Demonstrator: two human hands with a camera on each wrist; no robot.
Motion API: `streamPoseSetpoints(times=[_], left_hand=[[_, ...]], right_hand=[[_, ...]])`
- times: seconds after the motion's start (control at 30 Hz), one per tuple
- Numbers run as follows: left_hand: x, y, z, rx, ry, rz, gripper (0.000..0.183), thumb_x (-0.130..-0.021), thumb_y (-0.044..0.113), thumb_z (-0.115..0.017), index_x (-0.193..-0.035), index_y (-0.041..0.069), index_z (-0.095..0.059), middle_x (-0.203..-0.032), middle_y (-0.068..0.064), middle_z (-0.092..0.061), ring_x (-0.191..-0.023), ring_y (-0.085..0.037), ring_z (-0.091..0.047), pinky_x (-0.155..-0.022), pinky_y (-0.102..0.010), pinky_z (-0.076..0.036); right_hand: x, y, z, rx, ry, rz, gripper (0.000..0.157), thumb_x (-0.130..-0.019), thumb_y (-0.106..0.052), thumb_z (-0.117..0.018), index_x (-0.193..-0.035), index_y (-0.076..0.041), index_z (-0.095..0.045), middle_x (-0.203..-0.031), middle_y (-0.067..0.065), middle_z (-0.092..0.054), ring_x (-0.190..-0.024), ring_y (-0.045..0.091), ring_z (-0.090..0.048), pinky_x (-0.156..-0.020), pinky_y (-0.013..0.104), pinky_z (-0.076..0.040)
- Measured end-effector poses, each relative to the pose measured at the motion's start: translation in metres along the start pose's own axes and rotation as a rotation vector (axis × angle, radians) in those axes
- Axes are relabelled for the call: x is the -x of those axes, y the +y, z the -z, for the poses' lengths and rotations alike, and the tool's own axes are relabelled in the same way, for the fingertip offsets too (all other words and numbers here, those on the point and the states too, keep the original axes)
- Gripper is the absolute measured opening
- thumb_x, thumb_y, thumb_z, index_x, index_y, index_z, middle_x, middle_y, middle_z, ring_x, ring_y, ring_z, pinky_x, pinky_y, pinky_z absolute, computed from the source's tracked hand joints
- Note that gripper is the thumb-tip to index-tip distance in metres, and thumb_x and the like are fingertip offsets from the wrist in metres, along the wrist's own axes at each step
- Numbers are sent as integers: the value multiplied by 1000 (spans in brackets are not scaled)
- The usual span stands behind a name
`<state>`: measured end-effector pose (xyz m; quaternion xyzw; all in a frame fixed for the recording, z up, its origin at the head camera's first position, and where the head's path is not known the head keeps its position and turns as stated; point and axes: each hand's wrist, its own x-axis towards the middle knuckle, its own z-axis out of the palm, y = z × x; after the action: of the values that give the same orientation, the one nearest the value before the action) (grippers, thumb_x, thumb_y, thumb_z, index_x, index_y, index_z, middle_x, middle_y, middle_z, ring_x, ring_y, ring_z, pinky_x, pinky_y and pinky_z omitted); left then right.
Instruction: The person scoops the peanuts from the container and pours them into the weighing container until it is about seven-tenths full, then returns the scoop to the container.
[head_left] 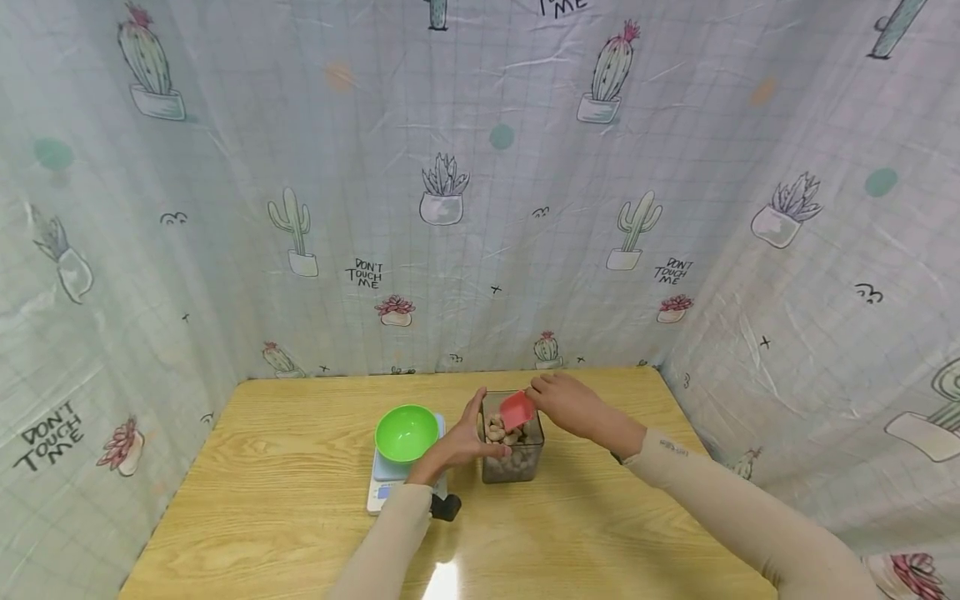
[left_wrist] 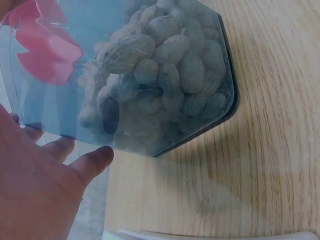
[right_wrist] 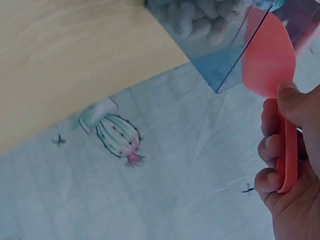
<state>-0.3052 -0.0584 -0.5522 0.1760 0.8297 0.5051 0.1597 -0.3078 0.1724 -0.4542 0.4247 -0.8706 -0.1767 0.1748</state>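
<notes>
A clear, smoky plastic container point(head_left: 512, 465) of unshelled peanuts point(left_wrist: 172, 75) stands on the table. My left hand point(head_left: 459, 442) holds it from the left, with the thumb on the near side and fingers along the far left wall. In the left wrist view, those fingertips point(left_wrist: 97, 162) lie against the see-through wall. My right hand point(head_left: 573, 404) grips the handle of a red scoop point(right_wrist: 270, 60), fingers curled round it. The scoop's head point(head_left: 517, 410) is tilted at the container's mouth, above the peanuts. Whether it carries any peanuts I cannot tell.
Left of the container, a green bowl point(head_left: 407, 433) sits on a white kitchen scale point(head_left: 377, 492), partly behind my left wrist. The wooden table point(head_left: 300, 483) ends at a hanging cloth point(head_left: 495, 250) with cactus prints, which also runs along both sides.
</notes>
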Motion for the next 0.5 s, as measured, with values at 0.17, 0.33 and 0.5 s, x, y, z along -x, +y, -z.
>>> streamPoseSetpoints(times=[0.17,0.33,0.5], left_hand=[[0,-1,1,15,-2,3,114,-71,42,-78,-146,44,9,-159,-3,2,-144,-33,-14,-107,-55,-32],[0,-3,1,34,-5,-5,112,-71,43,-78,-144,47,6,-159,-2,2,-145,-32,-14,-107,-54,-31],[-1,-5,1,46,-13,-24,112,-69,47,-78,-144,47,5,-159,0,3,-145,-29,-11,-110,-54,-29]], right_hand=[[-8,2,6,107,-7,53,17,-87,-19,-65,-104,-15,-63,-97,-1,-62,-88,15,-59,-79,30,-49],[-16,0,7,241,-76,88,25,-87,-26,-66,-109,-16,-63,-103,-1,-62,-93,14,-60,-83,29,-50],[-21,-6,0,314,-149,121,31,-87,-28,-66,-116,-17,-61,-109,-2,-62,-98,14,-60,-88,30,-49]])
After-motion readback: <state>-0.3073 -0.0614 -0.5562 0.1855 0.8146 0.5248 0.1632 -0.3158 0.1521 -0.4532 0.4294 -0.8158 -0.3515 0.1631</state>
